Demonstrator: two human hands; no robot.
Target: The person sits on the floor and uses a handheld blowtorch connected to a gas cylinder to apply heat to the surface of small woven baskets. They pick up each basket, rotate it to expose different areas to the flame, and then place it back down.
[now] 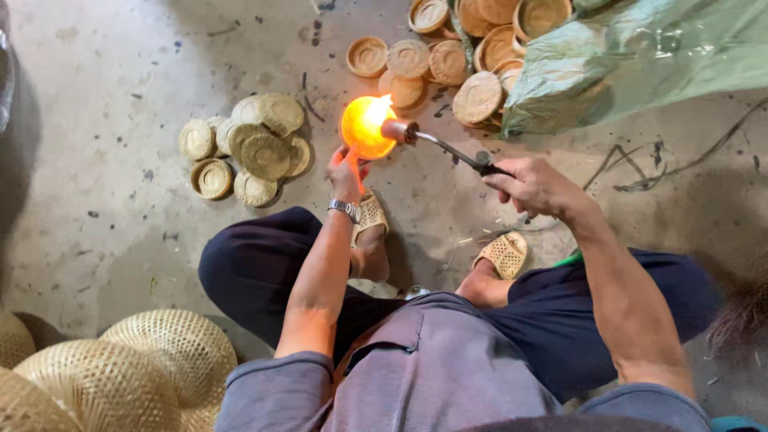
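Head view: the left hand [346, 174] holds a small round woven piece [366, 128] up over the floor [104, 120], fingers clamped on its lower edge; the piece glows orange in flame. The right hand [534, 186] has its fingers closed round the handle of a torch [436, 142], whose nozzle touches the glowing piece. Left of it lies a pile of woven discs [252, 148]; more discs [448, 56] spill beside a green sack [640, 56] at the top edge. Large baskets [120, 368] sit bottom left.

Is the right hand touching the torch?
Touching. The head view shows the right hand closed around the torch handle.
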